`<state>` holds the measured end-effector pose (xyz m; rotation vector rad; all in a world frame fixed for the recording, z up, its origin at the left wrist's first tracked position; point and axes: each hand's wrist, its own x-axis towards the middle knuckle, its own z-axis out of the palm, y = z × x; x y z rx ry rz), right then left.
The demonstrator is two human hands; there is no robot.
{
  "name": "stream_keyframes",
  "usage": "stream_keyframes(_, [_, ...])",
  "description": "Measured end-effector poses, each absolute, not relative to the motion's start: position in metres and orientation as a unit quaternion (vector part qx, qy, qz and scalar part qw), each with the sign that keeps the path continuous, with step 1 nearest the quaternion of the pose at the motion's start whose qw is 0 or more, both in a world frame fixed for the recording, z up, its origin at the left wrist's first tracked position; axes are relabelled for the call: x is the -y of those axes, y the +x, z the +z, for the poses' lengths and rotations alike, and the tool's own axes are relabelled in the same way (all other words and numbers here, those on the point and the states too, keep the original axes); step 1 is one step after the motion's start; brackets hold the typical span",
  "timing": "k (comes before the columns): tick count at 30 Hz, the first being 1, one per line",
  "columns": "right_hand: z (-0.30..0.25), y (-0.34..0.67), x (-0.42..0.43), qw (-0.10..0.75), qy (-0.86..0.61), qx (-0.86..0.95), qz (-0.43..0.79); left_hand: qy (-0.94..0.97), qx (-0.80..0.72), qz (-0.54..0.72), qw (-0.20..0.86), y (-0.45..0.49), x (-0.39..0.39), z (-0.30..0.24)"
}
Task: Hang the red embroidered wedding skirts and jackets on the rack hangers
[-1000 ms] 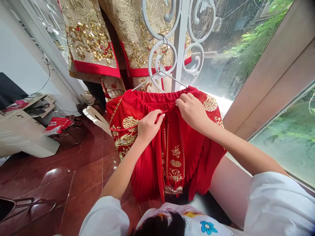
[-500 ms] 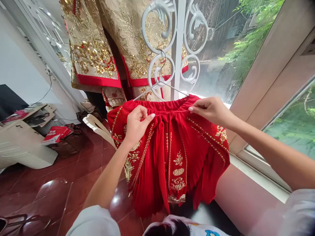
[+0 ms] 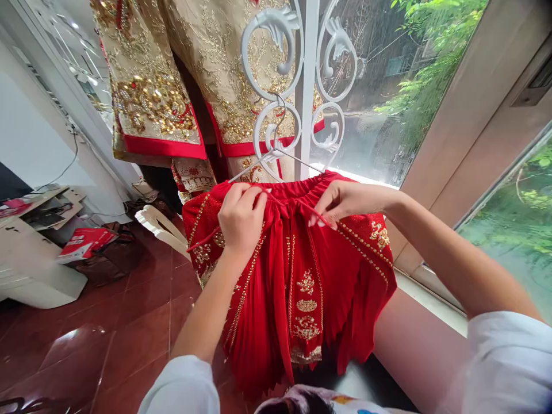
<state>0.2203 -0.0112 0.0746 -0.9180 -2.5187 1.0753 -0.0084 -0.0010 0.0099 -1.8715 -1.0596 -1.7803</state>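
Note:
A red pleated skirt (image 3: 278, 287) with gold embroidery and beaded lines hangs from a thin wire hanger (image 3: 276, 146) in front of me. At the left of its gathered waistband my left hand (image 3: 244, 215) is closed on a red drawstring (image 3: 204, 241), whose loose end trails out to the left. On the right side, my right hand (image 3: 334, 204) pinches the drawstring's other length, just below the waistband. The string crosses near the middle of the waist; whether it is knotted there I cannot tell.
Behind the skirt stands a white scrolled metal frame (image 3: 307, 86), with gold-beaded cream garments (image 3: 155, 109) hanging at left. A window (image 3: 371, 98) lies to the right. A white desk (image 3: 38, 259), a brown bag (image 3: 112, 256) and a pale carved chair part (image 3: 161, 230) are at left.
My right hand has moved left and down, bringing its length of drawstring over the skirt front. My left hand has turned, its fingers now curled at the waistband.

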Motion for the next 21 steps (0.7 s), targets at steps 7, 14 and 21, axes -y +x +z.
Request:
stream_keyframes(7, [0.053,0.187,0.007,0.431,-0.372,0.815,0.113,-0.7,0.3,-0.608,-0.224,0.011,-0.005,0.02])
stream_keyframes(14, [0.045,0.179,0.017,0.433,-0.423,0.796,0.014,-0.681,0.282,-0.614,-0.283,0.01,-0.012,0.015])
stream_keyframes(21, [0.071,0.221,0.039,0.291,-0.507,0.78,0.223,-0.617,0.254,-0.689,-0.283,0.004,-0.021,0.0])
